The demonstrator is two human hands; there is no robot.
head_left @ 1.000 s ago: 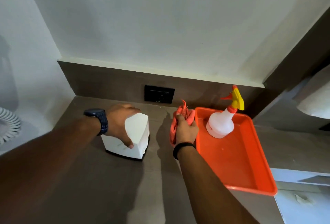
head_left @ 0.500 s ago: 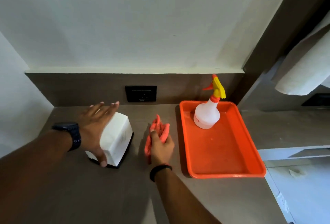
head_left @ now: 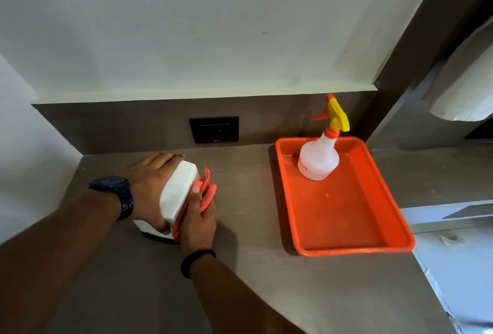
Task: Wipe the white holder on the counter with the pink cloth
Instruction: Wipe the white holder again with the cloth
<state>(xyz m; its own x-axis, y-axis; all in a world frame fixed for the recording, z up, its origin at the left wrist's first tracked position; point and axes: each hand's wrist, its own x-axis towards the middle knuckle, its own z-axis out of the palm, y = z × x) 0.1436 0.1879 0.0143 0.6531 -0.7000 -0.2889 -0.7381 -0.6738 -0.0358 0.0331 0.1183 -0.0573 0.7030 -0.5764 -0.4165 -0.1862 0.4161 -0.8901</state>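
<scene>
The white holder (head_left: 178,192) stands on the grey counter (head_left: 248,267), left of centre, with a dark base. My left hand (head_left: 149,187), watch on the wrist, grips the holder's left side and top. My right hand (head_left: 200,219) presses the bunched pink cloth (head_left: 207,189) flat against the holder's right side. The thumb lies over the cloth near the holder's top edge. Most of the holder's right face is hidden by the cloth and hand.
An orange tray (head_left: 346,227) sits on the counter's right part, holding a white spray bottle (head_left: 318,157) with a yellow-orange trigger. A black wall socket (head_left: 214,129) sits on the backsplash behind. A white towel (head_left: 466,85) hangs at the upper right. The counter's edge drops off at the right.
My right hand moved left with the pink cloth and now presses it on the holder's right side. My left hand closed from an open rest into a grip on the holder.
</scene>
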